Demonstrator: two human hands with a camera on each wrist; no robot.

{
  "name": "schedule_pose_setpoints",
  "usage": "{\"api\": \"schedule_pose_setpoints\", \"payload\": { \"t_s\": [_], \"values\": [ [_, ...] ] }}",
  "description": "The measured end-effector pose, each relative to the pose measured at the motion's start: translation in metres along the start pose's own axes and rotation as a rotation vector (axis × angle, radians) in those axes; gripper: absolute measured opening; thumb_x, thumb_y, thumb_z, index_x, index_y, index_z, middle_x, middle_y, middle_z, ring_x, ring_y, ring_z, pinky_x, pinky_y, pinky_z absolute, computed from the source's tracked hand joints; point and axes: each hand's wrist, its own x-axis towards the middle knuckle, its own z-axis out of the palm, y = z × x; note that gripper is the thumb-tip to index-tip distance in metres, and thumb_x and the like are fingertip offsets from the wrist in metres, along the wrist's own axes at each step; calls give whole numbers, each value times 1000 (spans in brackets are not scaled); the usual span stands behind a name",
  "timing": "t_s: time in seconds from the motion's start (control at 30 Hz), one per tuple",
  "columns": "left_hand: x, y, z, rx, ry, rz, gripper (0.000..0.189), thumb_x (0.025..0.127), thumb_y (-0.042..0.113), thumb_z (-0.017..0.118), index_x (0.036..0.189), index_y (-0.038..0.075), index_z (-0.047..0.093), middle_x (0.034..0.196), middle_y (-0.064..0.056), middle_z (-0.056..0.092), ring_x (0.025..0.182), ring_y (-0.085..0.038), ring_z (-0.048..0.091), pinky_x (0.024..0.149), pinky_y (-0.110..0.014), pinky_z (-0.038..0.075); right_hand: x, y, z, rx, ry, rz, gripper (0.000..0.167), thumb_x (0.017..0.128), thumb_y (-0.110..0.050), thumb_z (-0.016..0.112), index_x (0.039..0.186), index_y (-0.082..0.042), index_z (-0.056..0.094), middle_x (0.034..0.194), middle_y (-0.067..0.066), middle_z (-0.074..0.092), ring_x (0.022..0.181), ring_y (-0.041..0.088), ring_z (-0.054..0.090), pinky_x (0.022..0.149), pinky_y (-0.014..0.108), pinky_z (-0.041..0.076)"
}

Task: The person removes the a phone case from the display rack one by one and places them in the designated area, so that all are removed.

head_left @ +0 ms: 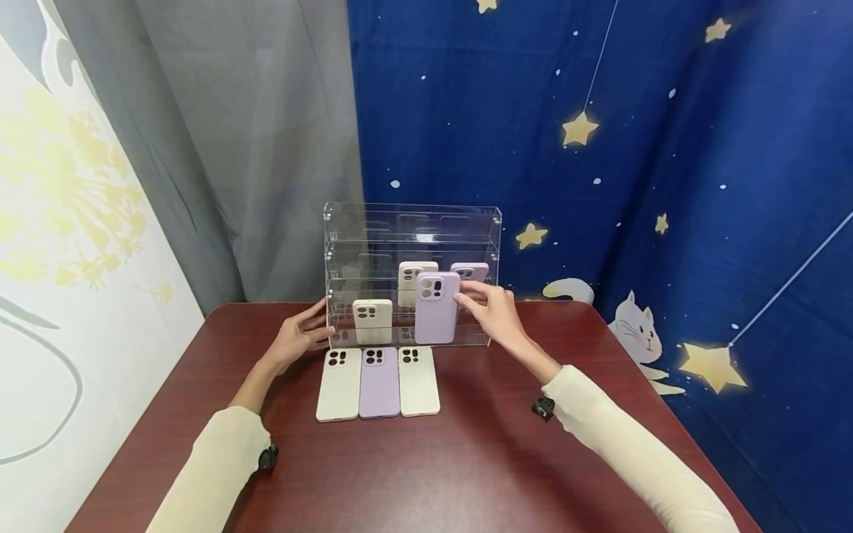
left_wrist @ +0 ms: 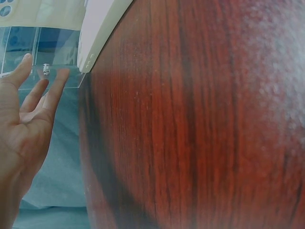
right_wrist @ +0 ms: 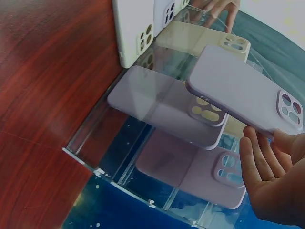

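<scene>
My right hand (head_left: 494, 314) pinches a light purple phone case (right_wrist: 238, 88) by its edge, holding it in front of a clear acrylic tiered stand (head_left: 413, 222). Another purple case (right_wrist: 152, 102) leans in the stand's front tier, mostly hidden behind the held one in the head view. One tier back are a third purple case (head_left: 469, 269) and a cream case (head_left: 408, 296). A second cream case (head_left: 373, 326) stands at front left. My left hand (head_left: 298, 337) touches the stand's left side with fingers extended, thumb spread apart in the left wrist view (left_wrist: 28, 129).
Before the stand, a white case (head_left: 340, 392), a purple case (head_left: 379, 389) and another white case (head_left: 420, 389) lie side by side on the dark red wooden table (head_left: 413, 481). Grey and starry blue curtains (head_left: 453, 111) hang close behind the stand.
</scene>
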Motion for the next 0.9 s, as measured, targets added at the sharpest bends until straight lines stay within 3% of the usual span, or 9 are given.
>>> {"api": "schedule_pose_setpoints", "payload": {
  "t_s": [0.33, 0.57, 0.9],
  "values": [
    [0, 0, 0, 0, 3, 1, 78, 100, 5, 70, 164, 30, 33, 157, -29, 41, 133, -44, 55, 96, -49, 58, -11, 14, -4, -26, -19, 16, 35, 96, -15, 77, 127, 1, 73, 106, 17, 78, 96, 27, 77, 86, 43, 64],
    [0, 0, 0, -1, 2, 0, 79, 100, 8, 71, 164, 31, 32, 158, -28, 41, 133, -43, 55, 96, -48, 59, -19, 26, -5, -40, -29, 25, 33, 96, -14, 77, 126, 1, 74, 107, 17, 78, 94, 27, 78, 82, 42, 65],
    [2, -3, -1, -11, -3, 7, 79, 101, 5, 69, 166, 24, 29, 159, -30, 39, 134, -45, 54, 96, -48, 59, -26, 44, -6, -109, -46, 55, 33, 95, -20, 79, 124, -3, 76, 105, 15, 78, 95, 25, 78, 81, 42, 66]
  ]
}}
